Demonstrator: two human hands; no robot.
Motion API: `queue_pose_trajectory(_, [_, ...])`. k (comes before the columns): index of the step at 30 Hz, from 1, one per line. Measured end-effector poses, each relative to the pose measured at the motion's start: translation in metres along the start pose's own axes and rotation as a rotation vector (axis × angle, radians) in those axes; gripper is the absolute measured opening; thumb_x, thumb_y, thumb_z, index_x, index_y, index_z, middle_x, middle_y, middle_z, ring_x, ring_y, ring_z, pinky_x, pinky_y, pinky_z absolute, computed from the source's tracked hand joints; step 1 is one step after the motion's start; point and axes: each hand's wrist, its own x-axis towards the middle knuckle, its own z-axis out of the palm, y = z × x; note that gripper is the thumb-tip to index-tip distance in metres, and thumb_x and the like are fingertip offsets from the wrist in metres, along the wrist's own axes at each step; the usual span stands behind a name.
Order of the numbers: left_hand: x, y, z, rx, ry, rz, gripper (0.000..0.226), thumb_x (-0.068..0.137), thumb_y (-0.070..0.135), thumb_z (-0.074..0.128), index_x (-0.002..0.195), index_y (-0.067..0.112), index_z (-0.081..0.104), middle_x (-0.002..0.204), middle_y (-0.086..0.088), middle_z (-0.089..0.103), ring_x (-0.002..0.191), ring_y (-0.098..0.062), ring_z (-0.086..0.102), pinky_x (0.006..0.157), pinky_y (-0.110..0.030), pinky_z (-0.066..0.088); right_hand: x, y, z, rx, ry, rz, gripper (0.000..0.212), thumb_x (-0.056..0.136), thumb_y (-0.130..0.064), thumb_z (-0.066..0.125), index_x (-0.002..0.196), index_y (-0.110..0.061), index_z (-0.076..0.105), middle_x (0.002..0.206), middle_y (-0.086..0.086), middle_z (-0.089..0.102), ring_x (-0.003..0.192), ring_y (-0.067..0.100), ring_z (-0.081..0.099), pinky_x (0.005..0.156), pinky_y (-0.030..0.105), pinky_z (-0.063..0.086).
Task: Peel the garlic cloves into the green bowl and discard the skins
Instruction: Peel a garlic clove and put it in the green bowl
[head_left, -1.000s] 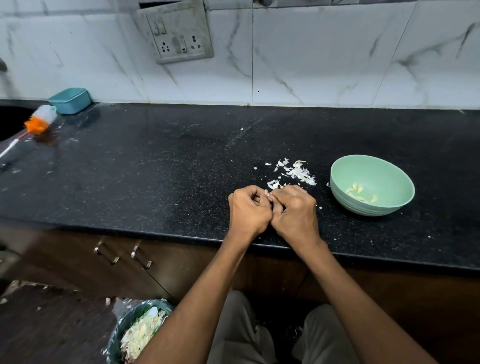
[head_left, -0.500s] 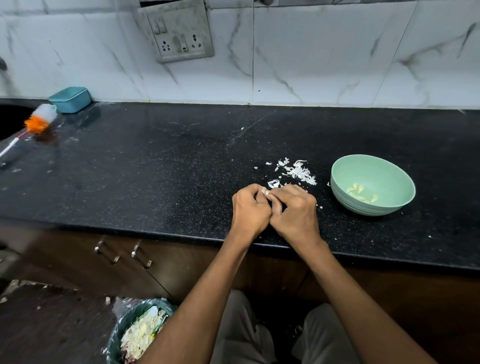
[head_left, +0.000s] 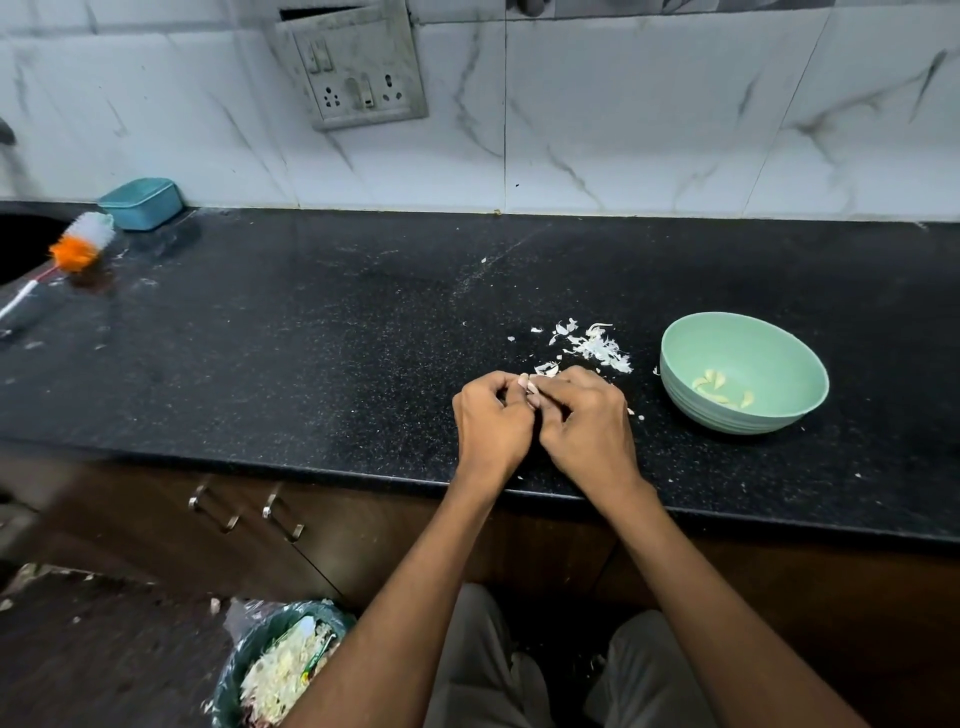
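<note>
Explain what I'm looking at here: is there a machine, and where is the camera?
No machine: a person works with bare hands, and the single camera sits on their head, looking down. The left hand and right hand together pinch a garlic clove over the black counter. Loose garlic skins lie just beyond the hands. To the right stands a green bowl holding peeled cloves. A bin with scraps sits on the floor.

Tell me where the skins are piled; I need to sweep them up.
In the head view, the skins lie on the black counter, just left of the green bowl and beyond both hands.
</note>
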Motion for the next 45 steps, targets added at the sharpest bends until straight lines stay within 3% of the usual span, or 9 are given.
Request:
queue_pose_trajectory(4, [0.0,0.0,0.001,0.039,-0.013,0.01,0.026,0.094,0.015,0.062,0.073,0.015,0.075,0.068,0.003,0.072,0.064,-0.012,0.068,0.063,-0.027,0.051,0.001,0.001,0.001,-0.005,-0.004,0.056,0.021,0.085,-0.006,0.061,0.093,-0.009,0.08,0.078,0.009,0.064,0.072,0.028,0.062,0.065,0.044,0.055])
queue_pose_trajectory(8, [-0.001,0.002,0.001,0.033,0.027,-0.013,0.015,0.091,0.017,0.07,0.077,0.015,0.074,0.067,0.01,0.069,0.06,0.004,0.062,0.059,-0.01,0.045,0.002,0.004,0.001,0.032,0.021,0.107,0.015,0.086,0.0,0.069,0.093,-0.006,0.08,0.079,0.008,0.066,0.071,0.025,0.063,0.065,0.042,0.055])
queue_pose_trajectory(13, [-0.001,0.002,-0.001,0.046,-0.071,0.026,0.014,0.089,0.009,0.068,0.076,0.016,0.069,0.069,0.001,0.068,0.058,-0.002,0.055,0.059,-0.022,0.048,0.003,0.006,0.0,0.073,0.014,0.119,0.015,0.084,-0.002,0.068,0.088,-0.009,0.081,0.073,0.007,0.064,0.066,0.024,0.061,0.059,0.042,0.051])
queue_pose_trajectory(17, [0.002,0.002,-0.003,0.073,-0.114,0.032,0.023,0.088,0.002,0.062,0.072,0.018,0.065,0.063,0.005,0.063,0.055,-0.003,0.051,0.054,-0.021,0.043,0.002,0.004,-0.002,0.078,0.013,0.124,0.024,0.08,-0.008,0.061,0.093,-0.007,0.081,0.073,0.008,0.065,0.067,0.026,0.062,0.06,0.042,0.053])
queue_pose_trajectory(23, [0.01,-0.001,-0.005,0.076,-0.189,0.047,0.021,0.081,0.004,0.053,0.067,0.016,0.061,0.068,-0.012,0.067,0.064,-0.03,0.064,0.057,-0.042,0.052,0.001,0.003,-0.003,0.081,0.007,0.124,0.023,0.081,-0.004,0.064,0.096,-0.007,0.081,0.072,0.006,0.063,0.067,0.023,0.06,0.059,0.039,0.052])
queue_pose_trajectory(29, [0.021,0.003,-0.015,-0.181,-0.396,-0.162,0.03,0.091,-0.012,0.049,0.069,0.007,0.058,0.058,-0.007,0.058,0.05,-0.015,0.052,0.036,-0.019,0.032,0.001,0.004,-0.004,0.116,0.035,0.1,0.022,0.078,0.0,0.069,0.095,-0.005,0.082,0.073,0.003,0.068,0.065,0.018,0.062,0.057,0.027,0.048])
queue_pose_trajectory(33, [0.034,0.003,-0.027,-0.231,-0.551,-0.217,0.03,0.092,-0.013,0.05,0.07,0.004,0.06,0.057,-0.01,0.056,0.047,-0.014,0.055,0.035,-0.018,0.031,0.0,0.008,-0.003,0.14,0.025,0.08,0.023,0.076,0.009,0.078,0.092,-0.006,0.082,0.076,0.003,0.072,0.067,0.019,0.067,0.058,0.036,0.056])
queue_pose_trajectory(37, [0.037,0.003,-0.029,-0.2,-0.588,-0.221,0.029,0.091,-0.014,0.051,0.07,0.002,0.063,0.055,-0.01,0.057,0.048,-0.015,0.058,0.035,-0.018,0.032,0.0,0.009,-0.004,0.156,0.011,0.007,0.021,0.075,0.011,0.079,0.089,-0.005,0.082,0.076,0.003,0.073,0.067,0.018,0.067,0.057,0.037,0.056])
queue_pose_trajectory(45, [0.037,0.002,-0.034,-0.204,-0.639,-0.183,0.028,0.086,-0.02,0.049,0.068,-0.002,0.061,0.053,-0.012,0.054,0.044,-0.014,0.053,0.035,-0.017,0.031,-0.002,0.009,-0.007,0.131,-0.003,-0.141,0.032,0.071,0.009,0.059,0.089,-0.005,0.082,0.075,0.003,0.071,0.067,0.019,0.063,0.056,0.033,0.053])
